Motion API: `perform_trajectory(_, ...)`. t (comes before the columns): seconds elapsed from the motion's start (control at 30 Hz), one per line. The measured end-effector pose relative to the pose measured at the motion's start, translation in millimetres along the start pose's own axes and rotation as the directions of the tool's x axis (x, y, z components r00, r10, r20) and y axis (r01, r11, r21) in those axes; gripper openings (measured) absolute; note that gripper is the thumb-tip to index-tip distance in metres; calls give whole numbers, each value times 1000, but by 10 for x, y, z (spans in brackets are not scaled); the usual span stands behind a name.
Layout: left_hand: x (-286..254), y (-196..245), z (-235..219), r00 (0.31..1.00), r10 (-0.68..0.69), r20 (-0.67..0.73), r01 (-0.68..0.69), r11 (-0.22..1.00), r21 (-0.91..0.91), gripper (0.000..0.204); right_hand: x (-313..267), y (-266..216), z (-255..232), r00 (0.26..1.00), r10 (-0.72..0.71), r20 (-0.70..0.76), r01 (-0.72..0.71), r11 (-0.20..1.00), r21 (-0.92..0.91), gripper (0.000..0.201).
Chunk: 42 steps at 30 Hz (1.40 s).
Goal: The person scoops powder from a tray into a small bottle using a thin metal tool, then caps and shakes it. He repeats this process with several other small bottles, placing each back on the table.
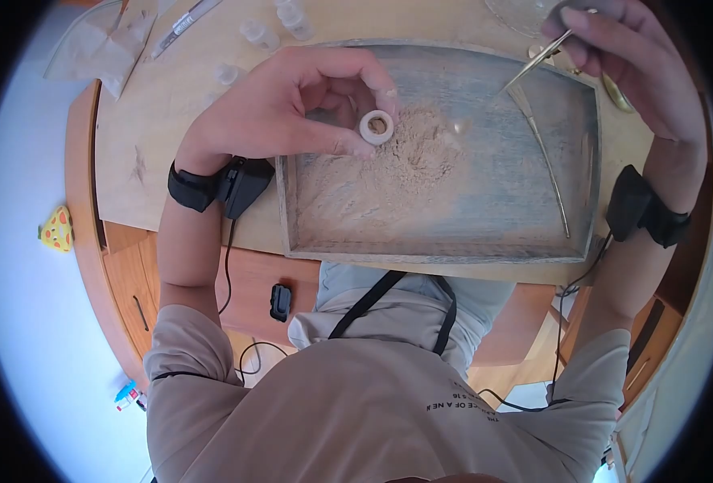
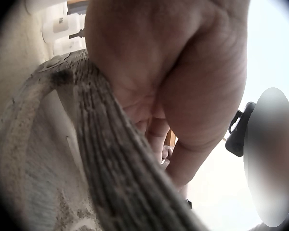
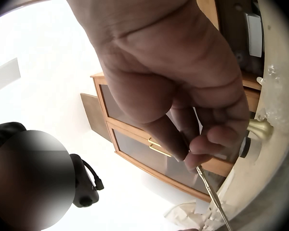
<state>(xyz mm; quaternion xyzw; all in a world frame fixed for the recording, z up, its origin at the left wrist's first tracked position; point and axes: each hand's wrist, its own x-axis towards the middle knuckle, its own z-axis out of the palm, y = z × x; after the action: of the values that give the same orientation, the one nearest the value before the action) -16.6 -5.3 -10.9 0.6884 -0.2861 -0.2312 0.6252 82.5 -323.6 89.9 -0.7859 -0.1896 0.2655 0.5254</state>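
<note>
My left hand pinches a small whitish bottle between thumb and fingers, above the left part of a grey wooden tray. The bottle's round mouth faces up, with tan powder visible inside. Below it, a loose heap of tan powder is spread over the tray floor. Over the tray's far right corner, my right hand grips a thin gold metal tool that slants down to the left. A second slender gold tool with a flared end lies in the tray on the right.
Several small clear bottles stand behind the tray at the left. A pen and a plastic bag lie farther left. Beyond the right rim is a gold object. A clear dish sits at the back.
</note>
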Motion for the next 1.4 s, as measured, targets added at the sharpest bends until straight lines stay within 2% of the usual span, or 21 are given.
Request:
perform_trajectory(0.13, -25, 31, 19, 996, -87, -22, 87, 996, -4, 41, 104, 55, 155, 989, 83, 123, -75, 995, -66, 21)
perform_trajectory(0.27, -24, 85, 13, 992, -122, -13, 122, 993, 3, 42, 189, 187, 161, 975, 99, 201, -99, 995, -11, 20)
perform_trajectory(0.37, -18, 75, 14, 992, -124, -10, 124, 991, 41, 42, 171, 196, 172, 990, 103, 99, -121, 975, 187, 20)
perform_trajectory(0.63, -26, 86, 1, 986, -166, -1, 166, 984, 68, 41, 126, 134, -26, 1000, -8, 23, 2, 973, 231, 21)
perform_trajectory(0.83, -32, 87, 16, 986, -165, -18, 166, 985, 51, 42, 119, 130, -31, 999, -12, 36, 5, 983, 186, 22)
perform_trajectory(0.97, -29, 81, 15, 989, -144, -17, 145, 988, 63, 43, 168, 187, 46, 993, 55, 107, -62, 996, 68, 22)
perform_trajectory(1.07, -22, 104, 24, 986, -166, -24, 167, 984, 56, 44, 229, 278, 109, 970, 64, 235, -71, 997, 21, 23)
perform_trajectory(1.17, -30, 97, 21, 984, -176, -31, 177, 982, 61, 44, 271, 343, 139, 948, 27, 318, -73, 988, 136, 23)
perform_trajectory(1.27, -39, 82, 13, 985, -170, -33, 172, 982, 77, 44, 240, 312, 111, 970, 95, 224, -134, 977, 168, 23)
perform_trajectory(1.4, -31, 92, 5, 986, -168, -18, 169, 983, 76, 44, 189, 266, 19, 984, 63, 166, -99, 970, 222, 24)
